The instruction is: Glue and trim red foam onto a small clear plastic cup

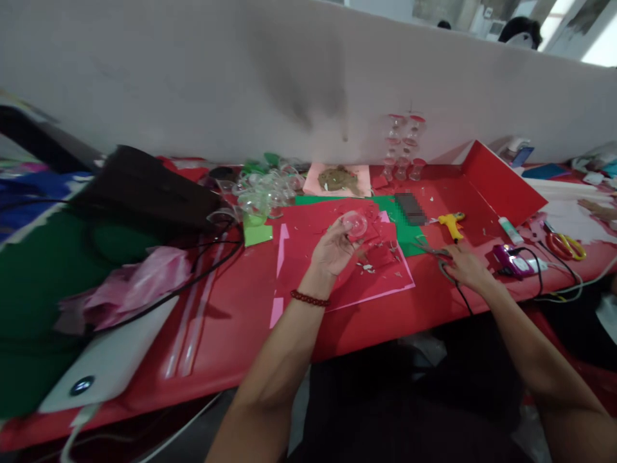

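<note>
My left hand (332,251), with a beaded bracelet at the wrist, is closed around a small clear plastic cup (355,224). Its round rim faces up above red paper sheets (313,257). My right hand (466,267) lies low over the table to the right, its fingers at the handles of a pair of scissors (431,249). The blades point left over a green sheet (409,245). Just beyond that hand rests a yellow glue gun (452,225). Paper scraps (369,267) are scattered on the red sheets between my hands.
Clear cups (270,186) are heaped at the back; joined cups (402,151) stand against the wall. A red box panel (504,186), purple device (515,262) and orange-yellow scissors (566,245) lie right. Left are a dark bag (144,190) and white power bank (113,360). Another person's hand (598,209) shows far right.
</note>
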### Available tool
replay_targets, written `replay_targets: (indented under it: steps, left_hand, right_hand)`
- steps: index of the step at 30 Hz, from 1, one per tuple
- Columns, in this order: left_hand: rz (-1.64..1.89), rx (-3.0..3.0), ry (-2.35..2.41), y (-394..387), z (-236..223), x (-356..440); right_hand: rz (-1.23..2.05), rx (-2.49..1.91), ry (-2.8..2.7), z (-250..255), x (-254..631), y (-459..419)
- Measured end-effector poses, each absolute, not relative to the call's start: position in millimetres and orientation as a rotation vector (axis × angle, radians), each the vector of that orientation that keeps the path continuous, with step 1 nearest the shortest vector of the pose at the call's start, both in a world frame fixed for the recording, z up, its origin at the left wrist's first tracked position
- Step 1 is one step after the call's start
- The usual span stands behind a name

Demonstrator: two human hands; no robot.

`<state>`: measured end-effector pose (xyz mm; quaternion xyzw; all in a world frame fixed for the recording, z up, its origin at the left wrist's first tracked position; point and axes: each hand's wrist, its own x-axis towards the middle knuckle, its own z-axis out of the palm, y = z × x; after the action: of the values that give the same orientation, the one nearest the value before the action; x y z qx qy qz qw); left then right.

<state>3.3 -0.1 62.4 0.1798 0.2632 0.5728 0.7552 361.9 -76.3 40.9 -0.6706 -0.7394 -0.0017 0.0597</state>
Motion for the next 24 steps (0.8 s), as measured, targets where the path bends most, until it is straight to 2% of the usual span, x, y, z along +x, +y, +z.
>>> replay_targets:
  steps: [2, 7, 11, 24]
  left_hand:
    - [1.247, 0.418, 0.579, 0, 62, 4]
    - [1.252, 0.411, 0.597, 2, 63, 5]
    - [1.267, 0.411, 0.585, 4, 64, 3]
    - [1.272, 0.387, 0.584, 6, 60, 4]
  right_hand:
    - [-0.008, -2.100, -2.203, 44, 370, -76]
    - [0.222, -2.171, -2.143, 47, 386, -75]
    - [0.229, -2.120, -2.092, 49, 385, -72]
    - [0.571, -1.889, -2.387, 67, 399, -50]
